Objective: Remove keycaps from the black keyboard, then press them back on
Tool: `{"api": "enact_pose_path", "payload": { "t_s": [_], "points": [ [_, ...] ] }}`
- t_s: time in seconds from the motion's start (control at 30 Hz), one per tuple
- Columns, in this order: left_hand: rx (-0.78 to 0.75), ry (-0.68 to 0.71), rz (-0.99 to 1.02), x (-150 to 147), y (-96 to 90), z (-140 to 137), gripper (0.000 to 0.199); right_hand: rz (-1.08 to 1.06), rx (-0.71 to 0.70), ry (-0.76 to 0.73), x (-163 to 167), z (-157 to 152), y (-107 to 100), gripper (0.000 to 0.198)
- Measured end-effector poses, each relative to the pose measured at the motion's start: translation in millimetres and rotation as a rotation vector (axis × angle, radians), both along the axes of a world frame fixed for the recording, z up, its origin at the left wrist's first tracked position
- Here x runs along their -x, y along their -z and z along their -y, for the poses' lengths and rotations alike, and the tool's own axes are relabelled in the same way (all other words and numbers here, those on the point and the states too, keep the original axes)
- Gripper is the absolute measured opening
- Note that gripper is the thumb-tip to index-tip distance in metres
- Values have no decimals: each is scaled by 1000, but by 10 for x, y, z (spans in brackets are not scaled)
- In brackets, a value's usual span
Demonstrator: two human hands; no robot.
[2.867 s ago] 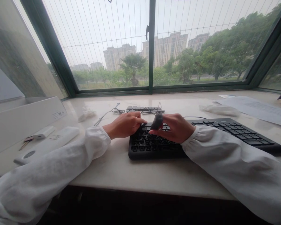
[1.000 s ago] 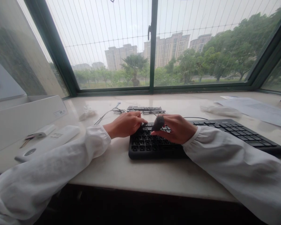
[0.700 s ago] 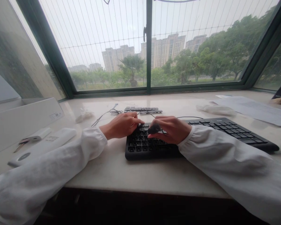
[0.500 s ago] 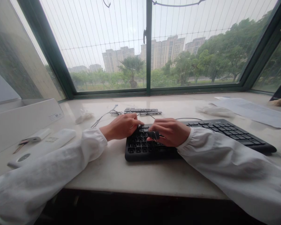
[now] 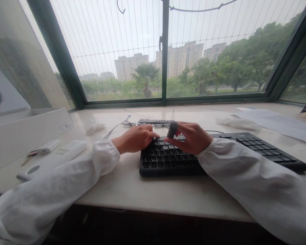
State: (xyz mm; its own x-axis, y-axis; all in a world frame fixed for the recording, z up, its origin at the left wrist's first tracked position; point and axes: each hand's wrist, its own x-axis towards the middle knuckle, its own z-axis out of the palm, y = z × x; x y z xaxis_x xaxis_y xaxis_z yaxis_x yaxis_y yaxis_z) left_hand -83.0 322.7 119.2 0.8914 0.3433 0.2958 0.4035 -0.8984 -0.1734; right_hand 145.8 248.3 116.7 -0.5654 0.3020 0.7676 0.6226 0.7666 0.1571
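A black keyboard [image 5: 175, 170] lies on the white sill. On its left part many key positions are bare of keycaps, while the number pad at the right has its caps. My left hand [image 5: 135, 139] is closed at the keyboard's upper left corner, fingertips on the edge; the thumb is partly hidden. My right hand [image 5: 193, 137] pinches a keycap puller [image 5: 172, 130] by its dark ribbed handle, just over the upper left keys. The puller's thin wire end points up. Behind the keyboard, loose black keycaps [image 5: 165, 123] lie in rows.
At the left stand an open white box [image 5: 30, 132], a long white device [image 5: 56, 158] and a smaller white piece [image 5: 50, 146]. A coiled cable [image 5: 129, 123] and a crumpled plastic bag [image 5: 95, 126] lie behind. Papers [image 5: 280, 124] lie at the right, below the window [image 5: 164, 68].
My right hand has lifted the keycap puller off the keys and turned it, so its wire points upward instead of down. My left hand stays at the corner. The view has shifted slightly.
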Motion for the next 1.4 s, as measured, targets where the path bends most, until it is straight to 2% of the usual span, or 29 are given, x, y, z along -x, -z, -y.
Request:
{"api": "enact_pose_path", "payload": {
  "t_s": [0.2,0.33,0.47,0.7,0.93,1.17,1.3,1.4],
  "points": [
    [-39,-11,28,-4,-44,77,31,-186,-85,220,24,40,-88,26],
    [-28,60,70,-56,-64,202,30,-284,-72,350,21,34,-93,29],
    [36,114,93,-128,-53,343,36,-305,-53,414,30,32,-92,31],
    [77,59,127,-170,-34,431,33,-261,2,415,57,57,-106,32],
    [150,87,145,-177,-31,421,23,-196,62,392,62,76,-107,32],
    [346,-39,213,-215,-84,499,17,-170,74,395,66,78,-95,34],
    [472,-35,218,-212,-87,512,17,-184,85,373,53,71,-94,33],
    [393,-78,267,-190,-75,455,22,-232,151,303,22,57,-91,32]
  ]
}}
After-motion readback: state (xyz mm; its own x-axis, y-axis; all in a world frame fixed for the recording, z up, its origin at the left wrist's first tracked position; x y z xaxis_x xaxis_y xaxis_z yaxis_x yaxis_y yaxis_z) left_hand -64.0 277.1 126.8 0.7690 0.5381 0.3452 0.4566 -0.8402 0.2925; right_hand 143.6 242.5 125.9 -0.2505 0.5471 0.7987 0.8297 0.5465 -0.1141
